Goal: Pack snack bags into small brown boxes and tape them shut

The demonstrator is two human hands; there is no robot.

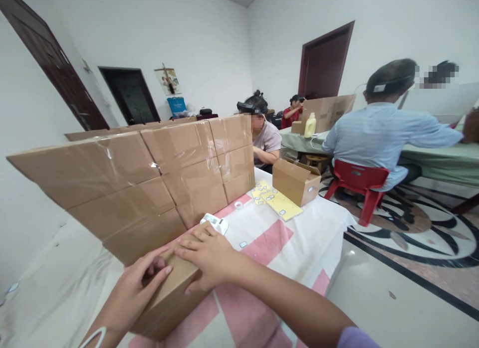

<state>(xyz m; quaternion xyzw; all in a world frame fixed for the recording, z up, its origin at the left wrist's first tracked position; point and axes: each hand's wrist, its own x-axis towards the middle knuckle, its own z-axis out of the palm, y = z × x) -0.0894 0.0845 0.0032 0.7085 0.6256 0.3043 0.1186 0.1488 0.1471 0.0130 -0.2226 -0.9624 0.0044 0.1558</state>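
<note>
A closed brown cardboard box (175, 290) lies in front of me on the pink-and-white cloth. My right hand (209, 253) rests palm down on its top with fingers spread, the thumb hanging over the near side edge. On the left part of the same top is my left hand (134, 283), its thumb stretched out and apart from the index finger, the other fingers curled. Nothing shows in either hand. Just beyond my right fingertips sits a white device (214, 223) with a small dark window, and a roll of clear tape (238, 205) lies farther off.
A taped wall of cardboard (187, 163) stands along the left. Yellow sheets with stickers (282, 203) and an open carton (290, 181) are at the table's far end. Across sits a person (267, 136); another, on a red chair (359, 178), is at the right.
</note>
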